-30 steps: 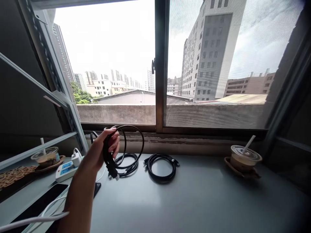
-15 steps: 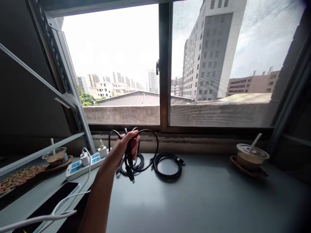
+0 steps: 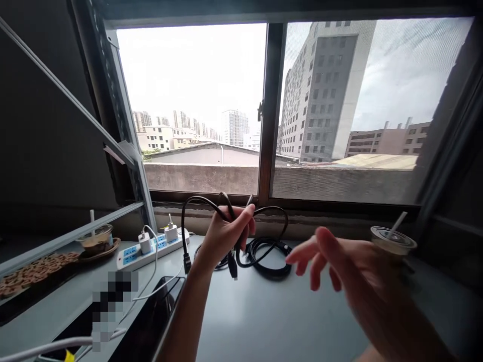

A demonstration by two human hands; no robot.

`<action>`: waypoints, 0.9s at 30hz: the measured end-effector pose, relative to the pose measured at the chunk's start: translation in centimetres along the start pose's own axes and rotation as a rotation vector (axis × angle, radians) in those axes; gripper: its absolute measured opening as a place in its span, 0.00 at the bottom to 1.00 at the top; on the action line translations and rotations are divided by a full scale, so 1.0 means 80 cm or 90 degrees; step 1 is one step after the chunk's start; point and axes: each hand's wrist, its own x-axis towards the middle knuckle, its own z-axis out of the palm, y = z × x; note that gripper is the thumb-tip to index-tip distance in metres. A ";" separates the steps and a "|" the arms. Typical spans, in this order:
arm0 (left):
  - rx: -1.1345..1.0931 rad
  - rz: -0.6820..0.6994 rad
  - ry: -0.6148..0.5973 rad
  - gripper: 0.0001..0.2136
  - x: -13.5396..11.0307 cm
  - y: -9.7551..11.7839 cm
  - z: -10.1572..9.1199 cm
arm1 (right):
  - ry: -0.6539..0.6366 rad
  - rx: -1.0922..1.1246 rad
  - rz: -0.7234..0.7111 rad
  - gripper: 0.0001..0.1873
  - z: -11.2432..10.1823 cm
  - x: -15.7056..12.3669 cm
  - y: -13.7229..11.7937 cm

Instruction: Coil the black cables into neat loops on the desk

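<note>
My left hand [image 3: 230, 229] is closed around a black cable [image 3: 183, 213] above the table. Loops of this cable arch up to both sides of the fist, and a plug dangles at its left end, another below the fingers. To the right, my right hand [image 3: 332, 261] is held in the air with its fingers apart and nothing in them. Behind the hands a coiled black cable [image 3: 272, 274] lies on the table. A second black coil [image 3: 222, 264] is mostly hidden behind my left hand.
A white power strip [image 3: 154, 251] with two plugged-in chargers lies at left, near white cords and dark phones [image 3: 162, 301]. Lidded drink cups stand at far left [image 3: 96, 241] and right [image 3: 392, 241]. A metal frame [image 3: 145, 201] rises beside the window.
My right hand has come into view from the lower right. My left hand, still gripping the cable, appears farther right, and the camera view has shifted.
</note>
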 end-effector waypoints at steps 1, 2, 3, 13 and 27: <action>0.003 0.006 0.002 0.22 -0.001 0.002 0.000 | -0.026 0.018 0.022 0.32 0.010 0.016 -0.013; 0.008 0.009 0.001 0.22 -0.003 0.003 0.000 | -0.041 0.028 0.037 0.32 0.020 0.031 -0.022; 0.014 0.010 -0.005 0.22 -0.004 0.004 0.001 | -0.043 0.042 0.044 0.32 0.031 0.045 -0.028; 0.155 -0.070 -0.249 0.16 0.000 -0.014 -0.007 | -0.197 0.135 -0.011 0.32 0.077 0.101 0.006; 0.289 -0.138 -0.352 0.17 0.007 -0.022 -0.010 | -0.142 0.412 0.010 0.14 0.112 0.123 0.013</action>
